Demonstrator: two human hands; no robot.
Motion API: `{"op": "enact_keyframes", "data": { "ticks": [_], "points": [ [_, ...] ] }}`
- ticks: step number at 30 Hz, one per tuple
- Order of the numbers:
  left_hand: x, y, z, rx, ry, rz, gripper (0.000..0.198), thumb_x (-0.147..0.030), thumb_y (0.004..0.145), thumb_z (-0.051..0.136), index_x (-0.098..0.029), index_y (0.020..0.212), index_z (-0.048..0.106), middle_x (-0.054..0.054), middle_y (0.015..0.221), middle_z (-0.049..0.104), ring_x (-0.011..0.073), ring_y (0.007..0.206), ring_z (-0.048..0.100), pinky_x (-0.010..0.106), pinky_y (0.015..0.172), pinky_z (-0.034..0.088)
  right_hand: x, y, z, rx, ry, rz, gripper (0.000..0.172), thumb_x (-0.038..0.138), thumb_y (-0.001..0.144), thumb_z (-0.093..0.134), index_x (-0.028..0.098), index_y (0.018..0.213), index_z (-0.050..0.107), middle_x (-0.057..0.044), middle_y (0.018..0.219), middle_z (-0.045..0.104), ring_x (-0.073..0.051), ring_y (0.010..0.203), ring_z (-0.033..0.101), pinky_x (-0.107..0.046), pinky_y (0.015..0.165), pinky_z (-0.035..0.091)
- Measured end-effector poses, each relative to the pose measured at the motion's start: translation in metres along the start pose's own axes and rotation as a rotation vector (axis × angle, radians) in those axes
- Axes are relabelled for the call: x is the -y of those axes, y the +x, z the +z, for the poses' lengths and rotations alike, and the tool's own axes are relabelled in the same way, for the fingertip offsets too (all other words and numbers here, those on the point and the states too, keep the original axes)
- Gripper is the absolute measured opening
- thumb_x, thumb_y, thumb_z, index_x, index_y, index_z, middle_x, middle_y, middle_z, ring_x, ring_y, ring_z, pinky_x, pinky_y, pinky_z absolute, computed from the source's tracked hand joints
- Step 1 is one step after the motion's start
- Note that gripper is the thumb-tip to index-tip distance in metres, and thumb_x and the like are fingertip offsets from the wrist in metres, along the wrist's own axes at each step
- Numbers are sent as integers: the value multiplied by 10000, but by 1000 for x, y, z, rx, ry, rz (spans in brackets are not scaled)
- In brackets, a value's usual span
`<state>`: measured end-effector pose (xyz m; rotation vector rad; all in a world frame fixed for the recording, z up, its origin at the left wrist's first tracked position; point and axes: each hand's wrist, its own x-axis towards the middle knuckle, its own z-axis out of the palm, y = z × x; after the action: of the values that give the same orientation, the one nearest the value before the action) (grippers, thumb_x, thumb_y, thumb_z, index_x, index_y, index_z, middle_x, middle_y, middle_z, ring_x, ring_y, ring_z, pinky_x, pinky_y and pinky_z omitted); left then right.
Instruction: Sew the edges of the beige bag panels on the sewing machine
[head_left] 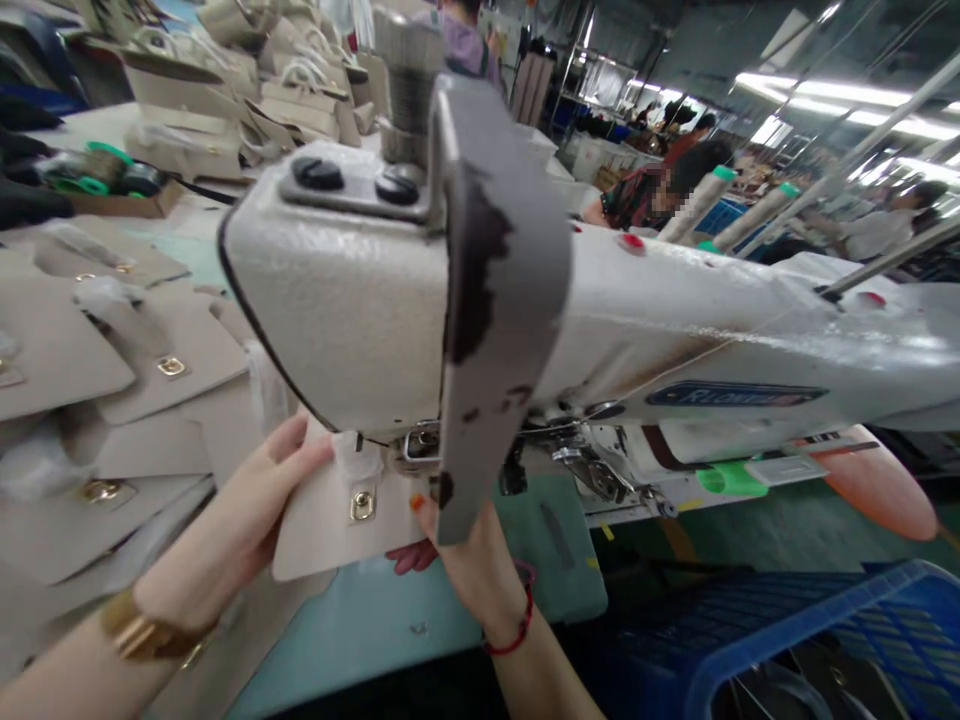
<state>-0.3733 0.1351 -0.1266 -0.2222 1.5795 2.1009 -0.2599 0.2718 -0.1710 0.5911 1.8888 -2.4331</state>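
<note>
A beige bag flap (330, 545) with a gold clasp (362, 503) lies under the head of a white sewing machine (337, 300). My left hand (259, 490) grips its left edge, thumb on top and the other fingers mostly hidden beneath. On the right side, my right hand (476, 565) pinches the flap, thumb above and fingertips showing below the edge. The machine's chipped grey lever (502, 290) covers part of that hand. The needle and the stitching point are hidden behind the machine head.
Several similar beige flaps (172, 330) lie piled at left. Behind are beige bags (180, 130) and a box of thread spools (105, 175). A blue plastic basket (697, 670) stands at lower right. A co-worker (637, 200) sits beyond the machine.
</note>
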Motion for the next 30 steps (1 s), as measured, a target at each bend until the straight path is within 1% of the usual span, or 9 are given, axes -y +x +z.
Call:
{"op": "enact_keyframes", "data": {
  "ticks": [2, 4, 7, 9, 11, 15, 20, 25, 30],
  "points": [
    [25, -17, -14, -28, -11, -73, 522, -315, 675, 789, -221, 1158, 615, 24, 963, 738, 176, 666, 671, 247, 549, 568, -5, -4, 1, 23, 60, 17, 503, 606, 828, 559, 131, 665, 571, -38, 518, 632, -110, 412, 587, -168, 438, 424],
    [51, -35, -20, -29, -108, -51, 552, -327, 633, 807, -244, 1147, 623, 14, 1033, 717, 194, 824, 670, 230, 652, 571, -9, -9, 1, 31, 88, 29, 526, 612, 824, 564, 117, 645, 588, -64, 541, 656, -109, 429, 601, -160, 440, 420],
    [82, -52, -14, -21, -185, -26, 420, -381, 643, 790, -166, 987, 684, 63, 1015, 706, 235, 945, 634, 273, 784, 549, -9, -14, 2, 36, 98, 16, 528, 597, 829, 569, 109, 631, 602, -73, 552, 667, -105, 440, 612, -151, 445, 418],
    [92, -54, -6, -32, -168, -46, 367, -390, 679, 768, -153, 948, 687, 65, 999, 700, 225, 945, 624, 277, 811, 526, -7, -16, 2, 36, 97, 6, 519, 584, 839, 562, 109, 637, 607, -70, 553, 669, -100, 433, 609, -147, 444, 415],
    [96, -51, 0, -63, -119, -52, 359, -398, 700, 756, -159, 957, 677, 43, 953, 695, 193, 870, 621, 263, 752, 515, -4, -17, 3, 36, 84, 4, 507, 571, 847, 556, 109, 646, 611, -65, 550, 666, -94, 424, 600, -145, 446, 417],
    [94, -42, -5, -75, 96, -95, 368, -440, 657, 782, -116, 789, 669, 21, 695, 647, 161, 653, 575, 255, 578, 465, 0, -18, 4, 23, 49, 3, 486, 560, 838, 563, 113, 650, 607, -49, 531, 653, -88, 408, 581, -152, 452, 431],
    [90, -40, -12, -37, 169, -156, 415, -438, 622, 799, -102, 843, 696, 79, 833, 698, 230, 798, 632, 319, 685, 505, 2, -20, 4, 16, -2, 8, 435, 507, 840, 575, 107, 685, 646, -43, 540, 651, -87, 436, 587, -147, 456, 426],
    [84, -41, -10, 19, 197, -151, 348, -448, 634, 777, -116, 701, 698, 60, 714, 674, 214, 711, 617, 309, 635, 498, 1, -22, 4, 6, 2, 5, 383, 470, 841, 587, 109, 741, 669, -32, 545, 646, -88, 438, 577, -161, 466, 441],
    [80, -41, -11, 64, 234, -170, 350, -464, 645, 760, -123, 687, 696, 54, 667, 653, 217, 700, 606, 318, 643, 491, 1, -23, 6, -8, 34, 5, 369, 452, 833, 598, 108, 705, 637, -26, 524, 629, -89, 422, 562, -173, 463, 457]
  ]
}}
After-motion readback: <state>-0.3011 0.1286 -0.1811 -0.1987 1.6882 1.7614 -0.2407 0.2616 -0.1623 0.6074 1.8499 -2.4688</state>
